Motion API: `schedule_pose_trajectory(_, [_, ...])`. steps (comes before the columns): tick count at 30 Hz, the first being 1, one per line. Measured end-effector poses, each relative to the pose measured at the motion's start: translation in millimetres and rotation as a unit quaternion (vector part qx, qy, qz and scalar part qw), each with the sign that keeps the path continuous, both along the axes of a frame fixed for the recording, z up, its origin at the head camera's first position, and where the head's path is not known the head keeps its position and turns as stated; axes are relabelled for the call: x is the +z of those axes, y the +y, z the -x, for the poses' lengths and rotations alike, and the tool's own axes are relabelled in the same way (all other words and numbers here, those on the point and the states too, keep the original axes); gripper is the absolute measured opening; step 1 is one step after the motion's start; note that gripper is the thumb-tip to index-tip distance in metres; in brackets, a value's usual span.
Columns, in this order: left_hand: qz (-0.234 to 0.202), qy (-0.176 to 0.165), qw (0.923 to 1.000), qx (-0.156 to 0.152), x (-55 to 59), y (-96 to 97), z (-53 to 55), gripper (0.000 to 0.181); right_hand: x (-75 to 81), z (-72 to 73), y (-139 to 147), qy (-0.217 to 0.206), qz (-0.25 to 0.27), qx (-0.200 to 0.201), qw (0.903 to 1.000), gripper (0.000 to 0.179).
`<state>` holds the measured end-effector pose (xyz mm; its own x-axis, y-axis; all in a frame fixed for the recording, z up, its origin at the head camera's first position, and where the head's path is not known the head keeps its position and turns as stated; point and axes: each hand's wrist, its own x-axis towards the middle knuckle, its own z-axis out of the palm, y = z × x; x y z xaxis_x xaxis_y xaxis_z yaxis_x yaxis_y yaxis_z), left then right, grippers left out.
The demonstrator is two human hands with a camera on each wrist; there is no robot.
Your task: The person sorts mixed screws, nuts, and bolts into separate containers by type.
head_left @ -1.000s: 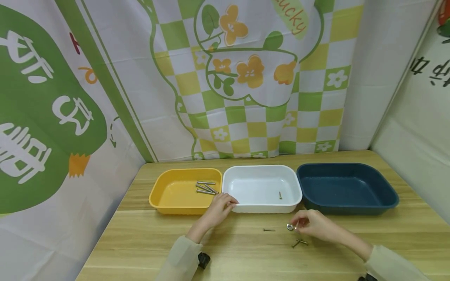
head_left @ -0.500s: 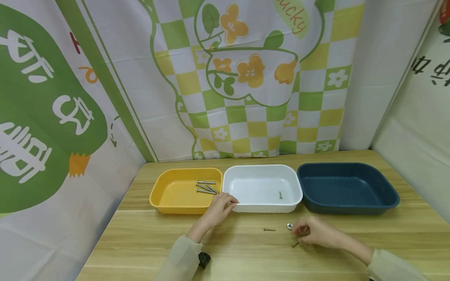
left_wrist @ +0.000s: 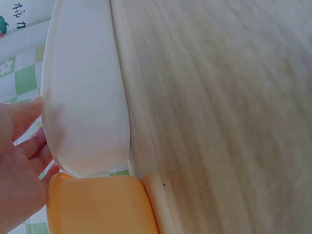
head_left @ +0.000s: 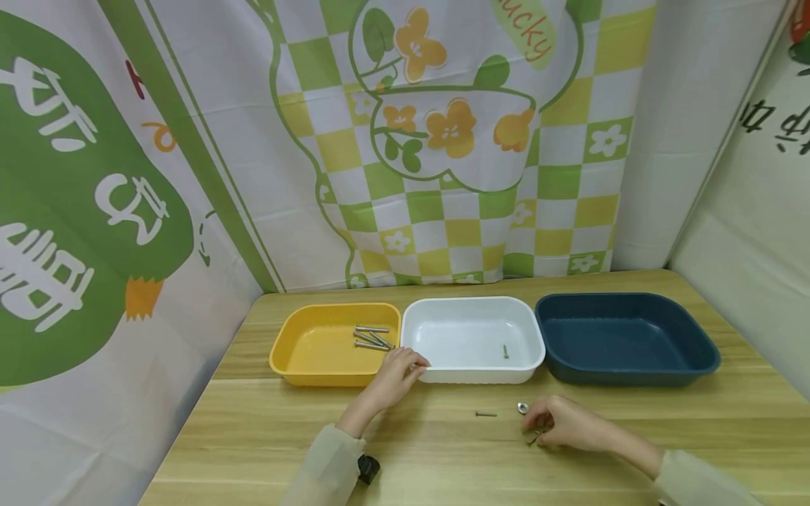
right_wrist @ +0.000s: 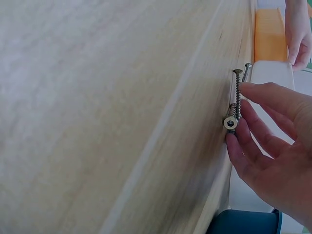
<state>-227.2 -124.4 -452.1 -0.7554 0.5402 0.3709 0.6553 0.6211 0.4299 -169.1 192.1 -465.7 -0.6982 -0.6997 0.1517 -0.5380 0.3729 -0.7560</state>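
Note:
My left hand holds the near left rim of the white tray, its fingers curled over the edge. In the left wrist view its thumb and fingertips sit right at that rim. My right hand is low over the table with thumb and fingers bent around screws. In the right wrist view the thumb and a finger pinch one long threaded screw, and another screw's socket head faces the camera beside it. A silver nut-like piece lies just left of the right fingers. Further left lies a single screw.
The yellow tray, holding several long bolts, adjoins the white tray on the left. One small screw is inside the white tray. A dark blue tray stands at the right. Printed cloth hangs behind the wooden table.
My right hand has moved slightly toward me, from beside the silver piece down to the crossed screws, and its fingers now cover part of them. The left hand stays on the rim.

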Motion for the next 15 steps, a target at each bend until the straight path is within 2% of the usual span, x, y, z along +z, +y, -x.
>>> schedule_pose_trajectory(15, [0.004,-0.001,1.0000,0.000,-0.8,-0.2,1.0,0.009,-4.1,0.5,-1.8,0.033,-0.026,0.004,0.9991,0.019])
